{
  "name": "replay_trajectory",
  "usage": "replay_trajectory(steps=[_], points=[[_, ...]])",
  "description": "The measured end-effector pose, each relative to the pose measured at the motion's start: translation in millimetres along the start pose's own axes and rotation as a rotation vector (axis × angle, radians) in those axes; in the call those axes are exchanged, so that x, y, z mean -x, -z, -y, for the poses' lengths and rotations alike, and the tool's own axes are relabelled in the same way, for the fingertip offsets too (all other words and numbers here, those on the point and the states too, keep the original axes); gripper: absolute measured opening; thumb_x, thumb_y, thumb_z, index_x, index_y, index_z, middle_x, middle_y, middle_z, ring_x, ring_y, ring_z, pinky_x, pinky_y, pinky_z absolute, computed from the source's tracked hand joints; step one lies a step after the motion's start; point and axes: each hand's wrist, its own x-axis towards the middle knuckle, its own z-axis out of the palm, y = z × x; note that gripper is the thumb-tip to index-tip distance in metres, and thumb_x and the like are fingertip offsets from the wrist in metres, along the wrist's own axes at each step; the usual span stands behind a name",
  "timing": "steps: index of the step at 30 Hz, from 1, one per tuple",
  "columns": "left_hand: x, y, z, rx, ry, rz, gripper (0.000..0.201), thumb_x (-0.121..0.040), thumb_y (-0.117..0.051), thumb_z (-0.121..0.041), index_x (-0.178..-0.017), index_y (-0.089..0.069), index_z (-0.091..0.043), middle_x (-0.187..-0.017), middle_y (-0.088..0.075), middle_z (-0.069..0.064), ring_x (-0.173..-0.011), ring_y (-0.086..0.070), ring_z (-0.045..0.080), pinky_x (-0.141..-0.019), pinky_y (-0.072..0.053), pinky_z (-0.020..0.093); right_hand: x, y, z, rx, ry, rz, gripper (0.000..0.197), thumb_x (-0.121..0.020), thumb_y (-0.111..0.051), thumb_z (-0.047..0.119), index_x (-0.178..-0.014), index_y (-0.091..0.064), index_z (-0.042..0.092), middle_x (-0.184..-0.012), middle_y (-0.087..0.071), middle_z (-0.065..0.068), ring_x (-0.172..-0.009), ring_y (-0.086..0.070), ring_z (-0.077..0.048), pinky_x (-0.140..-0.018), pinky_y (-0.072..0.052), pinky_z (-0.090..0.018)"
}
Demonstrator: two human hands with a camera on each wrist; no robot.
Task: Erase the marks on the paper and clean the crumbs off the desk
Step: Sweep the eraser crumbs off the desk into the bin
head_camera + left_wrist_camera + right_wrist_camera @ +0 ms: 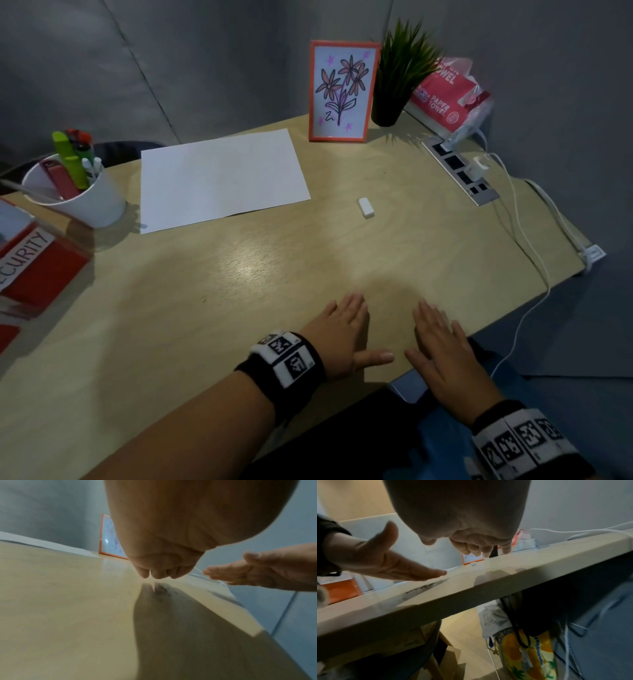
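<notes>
Paper (219,180): lies at the counter's (205,325) far left; no marks can be made out.
Eraser (365,207): set down beside the paper, untouched.
Crumbs (426,586): a dark streak is gathered under the left hand (342,329).
Right hand (442,353): fingers flat at the near edge, nothing held.
Left hand fingers: straight, nothing held.
Progress: erasing judged done; sweeping remains.

Dim overall, corners darker. Soft glare patch mid desk (246,270), hand shadows below it. Head view sharp at centre, bent at edges. Both wrist views soft, motion-blurred; palm (171,520) looms out of focus, underside of desk dark.
</notes>
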Motion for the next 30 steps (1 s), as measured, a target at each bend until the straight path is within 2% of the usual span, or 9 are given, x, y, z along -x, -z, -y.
replay_trajectory(steps=[3, 6, 8, 10, 14, 17, 20, 25, 30], points=[[34.3, 15.8, 29.8, 0.148, 0.073, -0.179, 0.106, -0.079, -0.019, -0.083, -0.152, 0.005, -0.01, -0.157, 0.018, 0.006, -0.143, 0.017, 0.011, -0.117, 0.008, 0.029, -5.1, -7.5, 41.4, 0.144, 0.112, 0.05, 0.082, -0.084, 0.003, 0.07, -0.147, -0.006, 0.017, -0.154, -0.006, -0.002, -0.142, -0.011, -0.016, -0.115, 0.001, -0.034], [79.6, 21.4, 72.2, 0.225, 0.198, -0.328, 0.133, -0.05, 0.004, -0.098, -0.153, -0.007, -0.016, -0.153, 0.009, -0.009, -0.141, 0.011, 0.003, -0.115, 0.004, 0.024, -14.1, -38.9, 98.9, 0.319, 0.347, 0.096, 0.063, -0.089, -0.026, 0.056, -0.133, -0.044, 0.015, -0.139, -0.048, -0.005, -0.126, -0.048, -0.023, -0.108, -0.027, -0.048], [108.5, 15.9, 96.2, 0.21, 0.26, -0.396, 0.118, -0.06, -0.008, -0.094, -0.151, -0.023, -0.021, -0.156, -0.013, -0.01, -0.144, -0.011, 0.005, -0.113, -0.01, 0.021, -20.7, -60.4, 140.2, 0.344, 0.51, 0.148, 0.065, -0.083, -0.029, 0.058, -0.128, -0.052, 0.016, -0.136, -0.051, -0.005, -0.129, -0.044, -0.021, -0.102, -0.034, -0.058], [128.9, 6.6, 110.8, 0.219, 0.289, -0.461, 0.081, -0.078, -0.032, -0.072, -0.144, -0.041, -0.025, -0.15, -0.039, -0.008, -0.134, -0.038, 0.008, -0.102, -0.026, 0.016, -28.2, -75.7, 173.8, 0.374, 0.629, 0.277, 0.067, -0.09, -0.027, 0.056, -0.139, -0.037, 0.011, -0.149, -0.033, -0.009, -0.142, -0.017, -0.022, -0.109, -0.007, -0.061], [140.7, -14.6, 127.1, 0.206, 0.278, -0.541, 0.027, -0.093, -0.057, -0.035, -0.117, -0.068, -0.028, -0.129, -0.061, -0.008, -0.109, -0.06, 0.01, -0.082, -0.038, 0.019, -45.4, -80.6, 166.8, 0.432, 0.553, 0.273, 0.072, -0.092, -0.018, 0.06, -0.147, -0.006, 0.016, -0.155, 0.005, 0.001, -0.142, 0.008, -0.013, -0.109, 0.017, -0.056], [138.8, -21.1, 127.9, 0.204, 0.276, -0.531, 0.012, -0.089, -0.067, -0.026, -0.096, -0.076, -0.028, -0.122, -0.064, -0.013, -0.097, -0.064, 0.009, -0.074, -0.043, 0.022, -46.9, -68.6, 126.1, 0.402, 0.364, 0.198, 0.07, -0.087, -0.024, 0.061, -0.138, -0.04, 0.016, -0.148, -0.031, 0.001, -0.136, -0.032, -0.011, -0.106, -0.011, -0.056], [136.7, -18.5, 123.2, 0.195, 0.261, -0.532, 0.003, -0.082, -0.074, -0.029, -0.082, -0.076, -0.027, -0.118, -0.066, -0.014, -0.096, -0.064, 0.008, -0.073, -0.045, 0.021, -46.6, -57.9, 94.4, 0.381, 0.191, 0.207, 0.071, -0.092, -0.015, 0.061, -0.134, -0.045, 0.012, -0.143, -0.044, -0.003, -0.132, -0.04, -0.015, -0.103, -0.017, -0.055], [127.0, -14.7, 121.3, 0.181, 0.281, -0.494, 0.051, -0.079, -0.041, -0.07, -0.091, -0.072, -0.031, -0.123, -0.059, -0.019, -0.106, -0.059, 0.006, -0.08, -0.045, 0.022, -40.2, -55.8, 86.1, 0.381, 0.07, 0.005, 0.077, -0.091, -0.016, 0.064, -0.136, -0.04, 0.006, -0.145, -0.037, -0.008, -0.135, -0.031, -0.017, -0.102, -0.017, -0.056], [118.5, -16.9, 117.8, 0.144, 0.295, -0.458, 0.079, -0.079, -0.017, -0.072, -0.128, -0.059, -0.027, -0.146, -0.044, -0.008, -0.13, -0.044, 0.012, -0.102, -0.036, 0.024, -17.4, -92.4, 111.7, 0.415, 0.528, 0.001, 0.076, -0.088, -0.022, 0.068, -0.136, -0.042, 0.013, -0.146, -0.037, -0.005, -0.136, -0.03, -0.017, -0.1, -0.016, -0.057]])
